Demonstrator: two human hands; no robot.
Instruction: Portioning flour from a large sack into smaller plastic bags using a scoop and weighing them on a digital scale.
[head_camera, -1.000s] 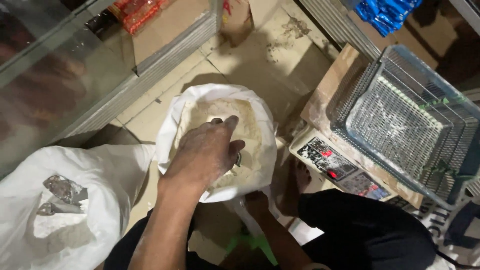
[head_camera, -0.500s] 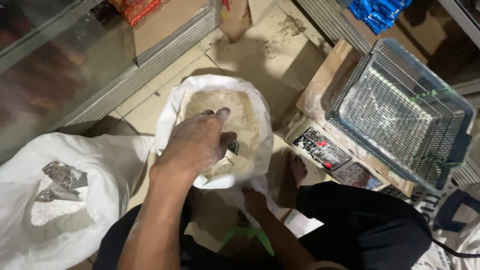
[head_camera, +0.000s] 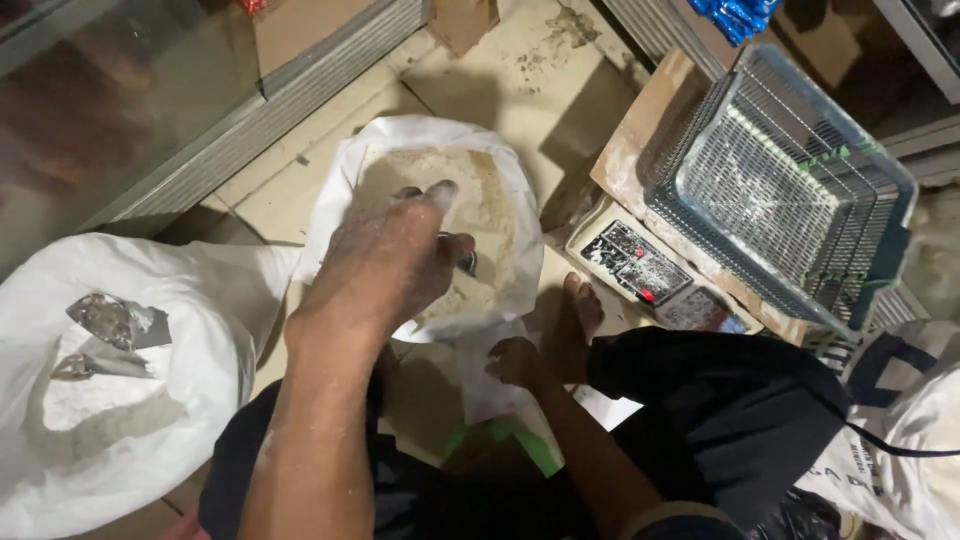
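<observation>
left hand (head_camera: 385, 265) closed round a metal scoop (head_camera: 462, 258) directly above the flour sack (head_camera: 440, 215); right hand (head_camera: 515, 362) nearer, pinching a small bag (head_camera: 500, 395).

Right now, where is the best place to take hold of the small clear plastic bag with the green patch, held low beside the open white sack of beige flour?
Probably its open top edge, near where the right hand pinches the small clear plastic bag. Come from above on the sack side: the film hangs limp below that edge, so lower down would likely just crumple. The left hand is over the open white sack.
</observation>
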